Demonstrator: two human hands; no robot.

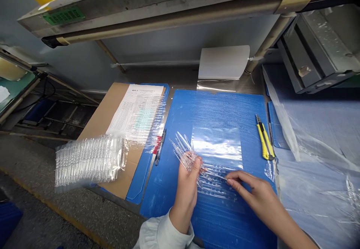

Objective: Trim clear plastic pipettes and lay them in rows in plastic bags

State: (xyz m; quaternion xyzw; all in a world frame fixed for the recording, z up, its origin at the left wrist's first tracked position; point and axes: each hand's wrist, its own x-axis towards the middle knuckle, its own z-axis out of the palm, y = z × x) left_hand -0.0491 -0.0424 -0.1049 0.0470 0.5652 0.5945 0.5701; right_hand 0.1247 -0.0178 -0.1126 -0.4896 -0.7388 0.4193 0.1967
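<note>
A bunch of thin clear plastic sticks (182, 144) fans out from my left hand (189, 179), which is closed around it. My right hand (250, 189) pinches the end of one clear stick at its fingertips. Several more clear plastic sticks (215, 193) with round bumps lie side by side on the blue board (165, 189), below and between my hands. Just beyond them, a clear plastic film (216, 140) lies flat on the board. Where the pinched stick's other end stops is hard to make out against the others.
A yellow utility knife (264, 138) lies on the board's right side. To the left are a pen (161, 147), a printed sheet (136, 108) on cardboard (104, 102), and packed clear sticks (90, 161) overhanging the edge. A metal shelf (168, 14) crosses above; plastic sheeting (317, 192) covers the right.
</note>
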